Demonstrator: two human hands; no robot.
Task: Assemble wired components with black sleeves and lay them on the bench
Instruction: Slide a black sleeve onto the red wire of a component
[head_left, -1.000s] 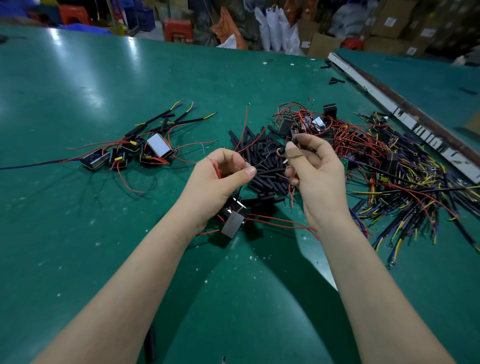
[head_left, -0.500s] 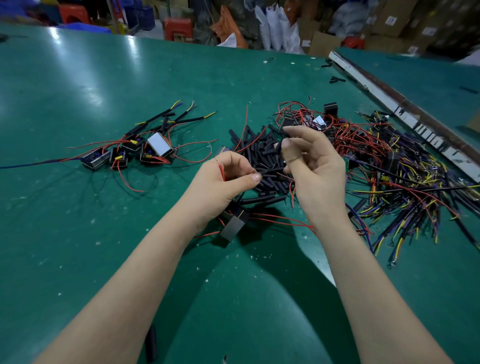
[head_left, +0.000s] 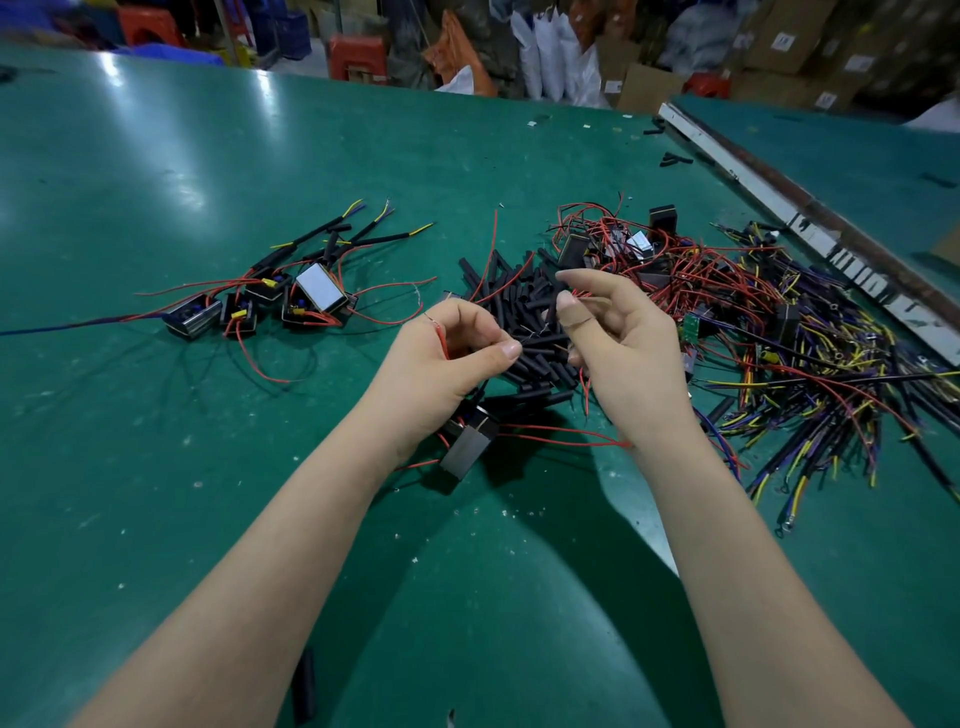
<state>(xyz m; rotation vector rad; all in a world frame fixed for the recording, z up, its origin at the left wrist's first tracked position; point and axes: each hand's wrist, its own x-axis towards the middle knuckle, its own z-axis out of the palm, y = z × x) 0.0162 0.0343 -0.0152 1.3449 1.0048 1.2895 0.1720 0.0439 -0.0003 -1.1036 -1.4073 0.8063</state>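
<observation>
My left hand (head_left: 441, 358) pinches a thin red wire between thumb and fingers, and a small grey-and-black component (head_left: 466, 448) hangs from that wire under the wrist. My right hand (head_left: 618, 332) is raised beside it over the pile of black sleeves (head_left: 524, 306), thumb and forefinger pinching a fine wire end next to a black sleeve; whether it grips the sleeve I cannot tell. Finished components with sleeved leads (head_left: 291, 296) lie in a group on the green bench (head_left: 156, 467) to the left.
A tangle of red-wired components (head_left: 654, 260) and yellow, blue and black cables (head_left: 831, 384) covers the bench on the right. A metal rail (head_left: 810, 228) runs along the right edge. One loose black sleeve (head_left: 304, 686) lies near the front edge.
My right hand has lifted slightly from the sleeve pile and opened its fingers wider, with a fine wire end now between thumb and forefinger. My left hand has barely moved.
</observation>
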